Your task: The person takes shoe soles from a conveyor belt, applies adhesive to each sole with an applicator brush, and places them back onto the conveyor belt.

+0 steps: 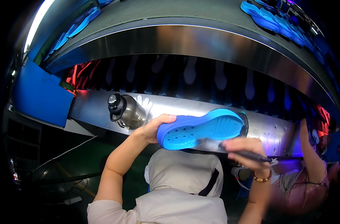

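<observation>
A blue shoe sole (pixel 203 130) is held at a tilt over the steel ledge, its bright blue inner face with holes and ridges toward me. My left hand (pixel 151 128) is closed on its left end, thumb on the upper edge. In my right hand (pixel 246 147) is a brush (pixel 248 154) with a dark handle, blurred by motion. The brush's head is at the lower edge of the sole; I cannot tell whether it touches. Behind the sole's right end a dark rounded object (pixel 245 128) shows in part.
On the steel ledge (pixel 91 104) stand a clear bottle with a black lid (pixel 129 111) and, behind it, a white glove (pixel 144 103). Above runs a belt (pixel 185 9) with blue soles (pixel 274 20). Dim soles (pixel 189 71) show underneath. A co-worker's arm (pixel 309 153) reaches in at right.
</observation>
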A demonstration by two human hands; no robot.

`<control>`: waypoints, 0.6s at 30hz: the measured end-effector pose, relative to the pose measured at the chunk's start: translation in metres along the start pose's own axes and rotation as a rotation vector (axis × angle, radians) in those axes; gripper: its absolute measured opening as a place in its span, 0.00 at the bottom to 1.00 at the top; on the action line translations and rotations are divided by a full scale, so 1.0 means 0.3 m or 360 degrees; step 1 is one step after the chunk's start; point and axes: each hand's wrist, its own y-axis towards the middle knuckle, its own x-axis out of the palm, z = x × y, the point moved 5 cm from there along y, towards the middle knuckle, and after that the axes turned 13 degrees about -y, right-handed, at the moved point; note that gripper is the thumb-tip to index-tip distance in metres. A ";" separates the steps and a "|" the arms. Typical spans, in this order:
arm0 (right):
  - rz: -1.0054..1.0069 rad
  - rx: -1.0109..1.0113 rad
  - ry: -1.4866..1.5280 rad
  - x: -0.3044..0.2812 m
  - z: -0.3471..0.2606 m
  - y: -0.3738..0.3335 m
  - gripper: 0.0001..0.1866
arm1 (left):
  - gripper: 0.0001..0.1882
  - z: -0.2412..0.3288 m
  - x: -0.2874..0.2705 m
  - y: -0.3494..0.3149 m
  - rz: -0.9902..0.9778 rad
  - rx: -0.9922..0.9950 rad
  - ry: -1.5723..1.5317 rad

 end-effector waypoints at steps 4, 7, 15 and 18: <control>0.0044 0.0027 -0.0005 0.041 0.013 -0.002 0.11 | 0.33 0.062 -0.013 -0.032 -0.0251 0.0209 0.0364; -0.0077 -0.0073 0.0022 0.043 -0.060 -0.017 0.11 | 0.33 0.062 -0.046 -0.026 -0.0012 0.0273 -0.0302; 0.0466 0.0414 0.0023 0.123 0.116 0.047 0.10 | 0.50 -0.162 -0.018 0.214 -0.0174 0.0421 -0.0949; 0.0393 0.0031 -0.0285 0.164 0.046 0.050 0.08 | 0.50 -0.169 -0.043 0.231 0.0098 0.0468 -0.0864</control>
